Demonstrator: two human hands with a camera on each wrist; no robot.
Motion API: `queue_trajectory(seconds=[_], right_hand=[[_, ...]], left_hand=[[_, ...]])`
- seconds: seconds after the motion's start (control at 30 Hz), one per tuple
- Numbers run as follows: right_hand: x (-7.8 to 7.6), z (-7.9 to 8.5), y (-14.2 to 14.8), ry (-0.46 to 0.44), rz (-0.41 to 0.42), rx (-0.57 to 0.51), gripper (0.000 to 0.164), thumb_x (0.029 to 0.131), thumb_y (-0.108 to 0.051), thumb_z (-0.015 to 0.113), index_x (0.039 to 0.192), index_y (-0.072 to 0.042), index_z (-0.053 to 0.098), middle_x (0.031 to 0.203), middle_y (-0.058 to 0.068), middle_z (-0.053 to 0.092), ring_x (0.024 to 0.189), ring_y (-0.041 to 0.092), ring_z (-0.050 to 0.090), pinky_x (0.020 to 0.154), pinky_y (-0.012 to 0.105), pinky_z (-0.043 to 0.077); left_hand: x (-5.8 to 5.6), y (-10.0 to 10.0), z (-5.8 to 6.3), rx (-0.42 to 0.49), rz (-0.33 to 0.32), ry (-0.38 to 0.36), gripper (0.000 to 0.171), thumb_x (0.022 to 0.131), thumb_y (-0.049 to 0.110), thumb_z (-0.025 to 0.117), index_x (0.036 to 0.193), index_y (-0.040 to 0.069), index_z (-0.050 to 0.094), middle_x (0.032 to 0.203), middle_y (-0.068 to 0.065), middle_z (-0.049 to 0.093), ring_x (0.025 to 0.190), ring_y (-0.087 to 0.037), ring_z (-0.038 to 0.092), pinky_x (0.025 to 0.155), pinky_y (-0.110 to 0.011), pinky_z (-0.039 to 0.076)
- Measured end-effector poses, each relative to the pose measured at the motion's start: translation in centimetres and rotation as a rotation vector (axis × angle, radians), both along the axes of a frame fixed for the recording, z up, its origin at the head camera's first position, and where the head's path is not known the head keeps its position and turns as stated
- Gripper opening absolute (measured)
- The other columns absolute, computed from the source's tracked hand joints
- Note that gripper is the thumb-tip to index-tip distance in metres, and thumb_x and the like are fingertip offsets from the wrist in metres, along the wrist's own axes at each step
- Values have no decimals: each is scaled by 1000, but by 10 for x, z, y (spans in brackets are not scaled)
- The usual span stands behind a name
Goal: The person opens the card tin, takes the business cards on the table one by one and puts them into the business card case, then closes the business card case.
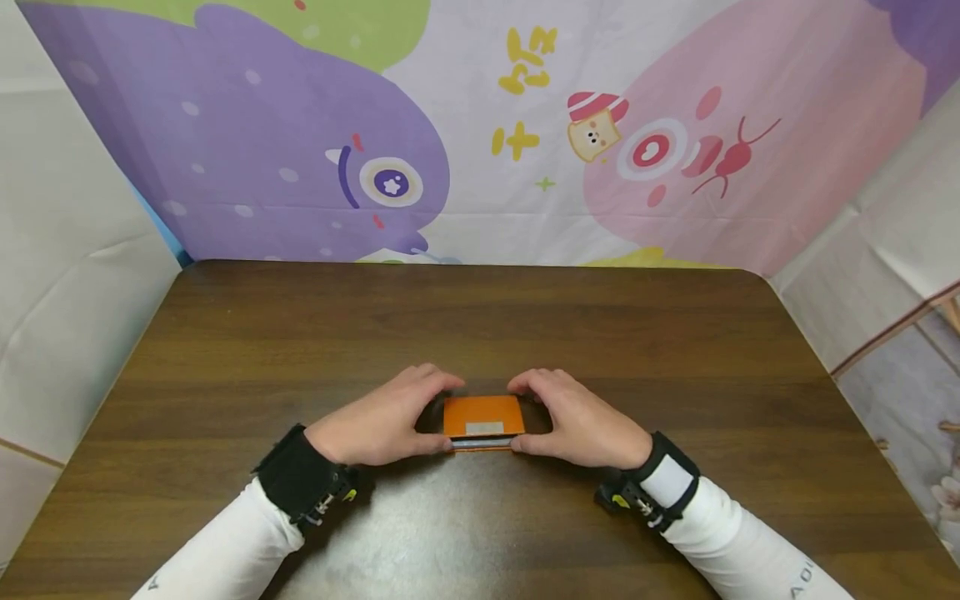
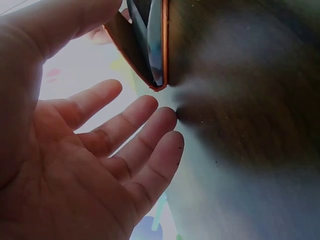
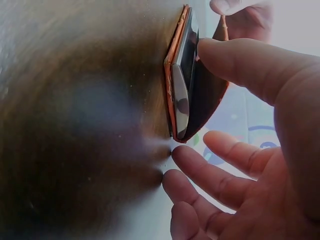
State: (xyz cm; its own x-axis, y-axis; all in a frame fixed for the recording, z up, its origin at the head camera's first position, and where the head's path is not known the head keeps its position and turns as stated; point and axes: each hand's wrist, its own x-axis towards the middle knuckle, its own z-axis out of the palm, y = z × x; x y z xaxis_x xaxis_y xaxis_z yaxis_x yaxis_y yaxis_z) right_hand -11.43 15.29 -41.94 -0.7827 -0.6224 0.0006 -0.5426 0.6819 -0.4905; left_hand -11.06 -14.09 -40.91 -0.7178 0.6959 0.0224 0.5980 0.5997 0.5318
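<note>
On the table lies an orange card case (image 1: 480,410) with a silver plate on its flap, its near side slightly parted. My left hand (image 1: 378,423) is at its left end and my right hand (image 1: 588,423) at its right end. Both thumbs are by the near edge, with the other fingers spread loosely towards the far side. In the right wrist view the right thumb (image 3: 225,60) touches the raised flap of the case, whose inside is dark with a metal body. The left thumb (image 2: 85,20) lies against the flap edge in the left wrist view.
The brown wooden table (image 1: 480,325) has rounded far corners. Behind it hangs a cloth backdrop (image 1: 510,200) with purple and pink cartoon figures. Pale cloth (image 1: 82,250) hangs at the left side. Each wrist bears a black strap (image 1: 296,475) with a small camera.
</note>
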Motion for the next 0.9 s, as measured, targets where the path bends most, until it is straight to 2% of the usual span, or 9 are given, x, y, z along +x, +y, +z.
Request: queue_trajectory(seconds=[0.2, 0.9], right_hand=[[1, -1, 0, 11, 6, 12, 67, 80, -51, 78, 135, -18, 56, 127, -10, 57, 112, 11, 49, 95, 31, 43], [3, -7, -4, 117, 31, 27, 64, 76, -46, 82, 128, -17, 58, 122, -7, 56, 108, 11, 47, 96, 32, 41]], left_hand=[[2, 2, -3, -49, 2, 34, 68, 85, 41, 76, 142, 13, 52, 130, 0, 54, 111, -13, 46, 96, -32, 42], [4, 6, -8, -91, 4, 121, 67, 82, 40, 79, 139, 14, 54, 125, 2, 54, 107, -14, 46, 96, -34, 42]])
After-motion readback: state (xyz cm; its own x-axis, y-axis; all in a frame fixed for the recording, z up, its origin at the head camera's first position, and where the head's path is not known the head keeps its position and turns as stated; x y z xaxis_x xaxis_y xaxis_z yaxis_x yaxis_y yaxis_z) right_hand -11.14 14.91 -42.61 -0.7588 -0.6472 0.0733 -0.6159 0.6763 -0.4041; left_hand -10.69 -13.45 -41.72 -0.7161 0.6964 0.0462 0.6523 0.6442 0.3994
